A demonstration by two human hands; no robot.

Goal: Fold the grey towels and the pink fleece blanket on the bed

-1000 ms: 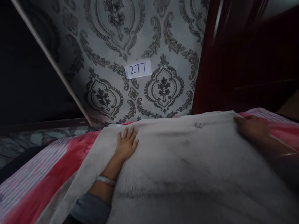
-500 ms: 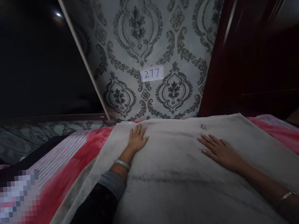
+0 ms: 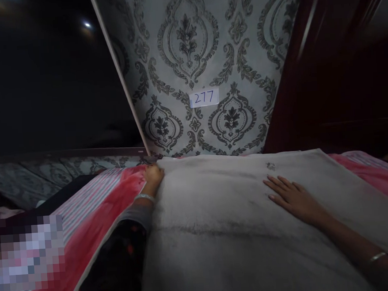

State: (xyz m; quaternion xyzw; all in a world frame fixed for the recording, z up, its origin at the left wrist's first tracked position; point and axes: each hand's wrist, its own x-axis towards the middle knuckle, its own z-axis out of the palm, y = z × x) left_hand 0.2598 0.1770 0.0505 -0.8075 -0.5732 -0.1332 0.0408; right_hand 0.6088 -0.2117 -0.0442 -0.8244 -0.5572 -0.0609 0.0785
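Note:
A pale grey cloth point(image 3: 217, 197) with dark smudges and creases lies spread out before me. My left hand point(image 3: 153, 174) is at its far left corner, fingers curled in and closed on the cloth's edge; the fingertips are partly hidden. Flat on the right part of the cloth rests my right hand point(image 3: 289, 196), fingers stretched out and holding nothing. Just beyond those fingertips a small dark mark point(image 3: 270, 166) shows on the cloth.
Under the cloth is a red and striped cover point(image 3: 117, 190), visible on both sides. A patterned wall point(image 3: 188, 66) with a paper label point(image 3: 204, 97) reading 277 rises behind. A large dark screen point(image 3: 50, 84) stands left, a dark red panel point(image 3: 335, 78) right.
My left hand has moved left from lying flat on the cloth to its far left corner, and its fingers have closed. My right hand stays flat in place. The view has shifted slightly.

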